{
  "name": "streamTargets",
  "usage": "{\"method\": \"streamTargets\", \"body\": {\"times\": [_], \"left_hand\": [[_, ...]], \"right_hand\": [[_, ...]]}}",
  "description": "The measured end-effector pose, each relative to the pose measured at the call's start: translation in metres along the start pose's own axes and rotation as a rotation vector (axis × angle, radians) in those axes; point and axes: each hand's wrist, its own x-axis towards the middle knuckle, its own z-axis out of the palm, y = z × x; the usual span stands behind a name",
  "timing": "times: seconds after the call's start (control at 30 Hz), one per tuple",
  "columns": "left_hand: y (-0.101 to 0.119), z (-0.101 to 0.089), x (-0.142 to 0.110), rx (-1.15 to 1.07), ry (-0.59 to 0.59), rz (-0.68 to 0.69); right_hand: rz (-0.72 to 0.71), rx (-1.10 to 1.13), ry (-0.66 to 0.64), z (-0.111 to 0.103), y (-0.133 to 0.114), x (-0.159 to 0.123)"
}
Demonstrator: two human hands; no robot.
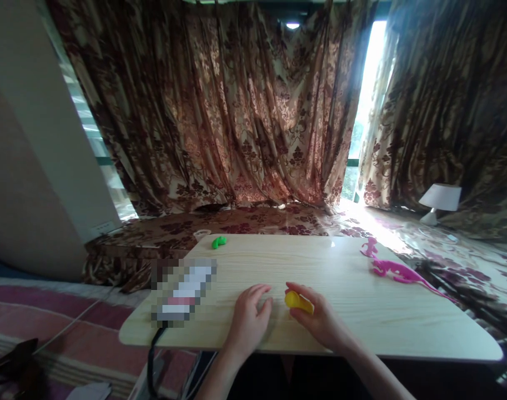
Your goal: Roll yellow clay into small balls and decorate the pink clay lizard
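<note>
A small yellow object [298,301], smooth with a rounded end, sits between the thumb and fingers of my right hand [320,316]; the hand covers part of it, and its exact kind does not show. To its left, my left hand [250,319] rests low over the pale wooden table [274,255], fingers curved, thumb apart, holding nothing. A small bright green curved piece [219,242] lies near the table's far left corner. On the right side is a magenta lizard-like toy [397,271] with a long thin tail reaching past the table edge.
At the left of the table lies a blurred-out rectangular item [184,291] with a black cable [151,355] hanging over the front edge. A white lamp [440,198] stands on the cloth-covered ledge at right. Patterned curtains [261,111] hang behind; striped bedding [49,311] is at left.
</note>
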Motion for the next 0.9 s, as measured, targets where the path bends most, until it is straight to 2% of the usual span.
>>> {"method": "streamTargets", "body": {"times": [0.1,0.17,0.23,0.47,0.67,0.9], "left_hand": [[0.017,0.009,-0.002,-0.076,-0.026,0.011],[0.030,0.015,-0.003,-0.117,-0.055,0.023],[0.042,0.022,-0.001,-0.144,-0.078,0.036],[0.058,0.038,0.005,-0.124,-0.086,0.062],[0.057,0.039,0.002,-0.086,-0.117,0.086],[0.053,0.040,-0.001,-0.051,-0.137,0.104]], "right_hand": [[0.114,0.410,0.104,-0.005,0.007,0.007],[0.149,0.537,0.137,-0.007,0.010,0.003],[0.132,0.561,0.150,-0.008,0.014,-0.003],[0.071,0.425,0.192,-0.017,0.027,-0.012],[-0.026,0.092,0.085,-0.030,0.013,-0.011],[-0.035,0.015,0.083,-0.029,0.017,-0.016]]}}
